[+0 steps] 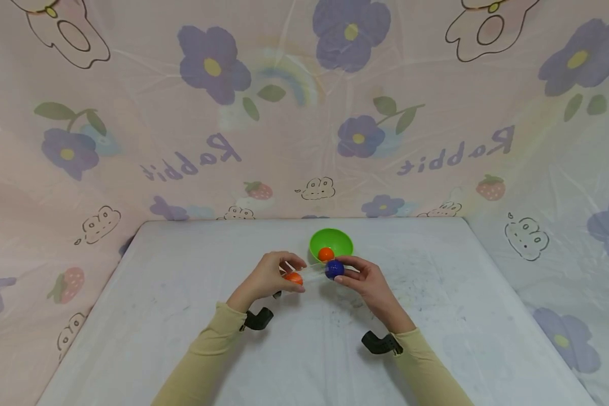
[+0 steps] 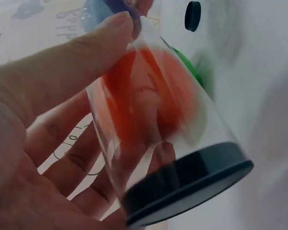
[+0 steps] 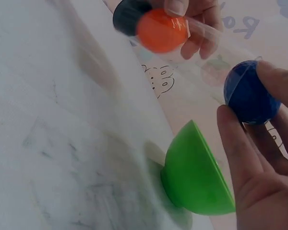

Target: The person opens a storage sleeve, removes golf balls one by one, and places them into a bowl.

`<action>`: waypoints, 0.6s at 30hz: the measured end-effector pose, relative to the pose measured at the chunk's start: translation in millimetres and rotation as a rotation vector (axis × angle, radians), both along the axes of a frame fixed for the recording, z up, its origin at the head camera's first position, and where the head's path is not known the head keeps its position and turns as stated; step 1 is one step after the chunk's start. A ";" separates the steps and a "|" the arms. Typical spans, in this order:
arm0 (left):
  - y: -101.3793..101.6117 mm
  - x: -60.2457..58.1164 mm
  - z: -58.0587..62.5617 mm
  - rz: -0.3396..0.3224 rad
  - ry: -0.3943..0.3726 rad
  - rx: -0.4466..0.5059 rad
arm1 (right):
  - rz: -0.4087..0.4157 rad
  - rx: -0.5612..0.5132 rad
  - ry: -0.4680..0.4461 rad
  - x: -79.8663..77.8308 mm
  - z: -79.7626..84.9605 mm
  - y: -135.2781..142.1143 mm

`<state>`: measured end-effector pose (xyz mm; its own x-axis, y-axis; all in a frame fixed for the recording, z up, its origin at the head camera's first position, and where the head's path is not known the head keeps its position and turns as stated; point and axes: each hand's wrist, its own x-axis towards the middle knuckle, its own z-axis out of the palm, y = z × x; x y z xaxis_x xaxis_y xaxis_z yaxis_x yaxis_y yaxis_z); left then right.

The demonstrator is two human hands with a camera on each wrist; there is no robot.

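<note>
My left hand point(image 1: 270, 276) grips a clear tube point(image 2: 209, 130) with a dark cap point(image 2: 187, 184) on its near end, thumb on one side and fingers behind. Inside that tube sits an orange ball point(image 2: 170, 91), seen through the wall. A shiny blue ball point(image 3: 252, 93) is pinched between the thumb and fingers of my right hand point(image 1: 369, 282), right at the tube's far end. Just beyond both hands, a green bowl point(image 1: 341, 241) stands on the table with another orange ball point(image 1: 326, 255) in it.
The white table point(image 1: 147, 316) has faint dark smudges. A patterned cloth point(image 1: 294, 129) hangs behind it and along both sides. Black wrist mounts point(image 1: 259, 319) stick out near both sleeves.
</note>
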<state>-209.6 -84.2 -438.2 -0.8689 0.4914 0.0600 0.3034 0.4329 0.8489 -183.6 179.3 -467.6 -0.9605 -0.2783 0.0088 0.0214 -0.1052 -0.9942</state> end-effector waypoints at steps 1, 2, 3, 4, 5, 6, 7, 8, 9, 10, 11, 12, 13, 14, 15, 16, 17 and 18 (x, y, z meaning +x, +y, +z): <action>-0.6 0.3 -1.1 0.000 -0.002 0.010 | 0.003 -0.001 0.002 0.0 0.6 -0.1; -1.1 0.4 -2.4 0.002 -0.005 0.023 | 0.005 -0.004 0.002 0.0 1.5 -0.3; -1.7 0.7 -3.6 0.004 -0.006 0.033 | 0.008 -0.006 0.005 -0.2 2.4 -0.6; -2.2 1.2 -4.6 0.007 -0.003 0.042 | 0.008 -0.009 0.005 -0.7 2.8 -0.9; -2.7 1.6 -5.4 0.013 -0.004 0.053 | 0.010 -0.011 0.008 -1.3 3.3 -1.1; -3.1 2.0 -6.0 0.017 -0.002 0.063 | 0.011 -0.015 0.013 -1.9 4.1 -1.3; -3.7 2.4 -6.4 0.023 0.000 0.070 | 0.014 -0.017 0.019 -2.5 5.1 -1.5; -4.2 2.8 -6.6 0.027 0.003 0.076 | 0.014 -0.021 0.023 -3.2 6.3 -1.6; -5.0 3.1 -6.7 0.033 0.007 0.078 | 0.016 -0.020 0.031 -4.0 7.4 -1.4; -5.9 3.3 -6.7 0.039 0.011 0.080 | 0.016 -0.022 0.035 -4.8 8.4 -1.0; -7.0 3.4 -6.7 0.047 0.011 0.081 | 0.014 -0.021 0.040 -5.5 10.1 -0.7; -8.2 3.4 -6.6 0.056 0.010 0.083 | 0.011 -0.020 0.045 -6.2 11.7 -0.1; -9.5 3.3 -6.7 0.066 0.009 0.085 | 0.005 -0.013 0.050 -7.2 13.2 0.6; -10.9 3.1 -6.7 0.075 0.010 0.087 | -0.003 -0.009 0.053 -8.4 14.7 1.3; -12.2 3.0 -6.6 0.083 0.011 0.090 | -0.009 0.000 0.058 -9.6 16.1 2.3; -13.4 2.8 -6.6 0.089 0.011 0.094 | -0.018 0.004 0.061 -11.0 17.7 3.3; -14.4 2.7 -6.6 0.094 0.010 0.099 | -0.029 0.013 0.066 -12.5 19.3 4.2; -15.4 2.5 -6.8 0.099 0.010 0.102 | -0.038 0.021 0.070 -14.1 20.7 5.2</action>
<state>-207.1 -99.5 -444.9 -0.9117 0.3946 0.1143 0.2725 0.3725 0.8871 -197.8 184.6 -446.9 -0.9676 -0.2422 0.0709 -0.0518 -0.0840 -0.9951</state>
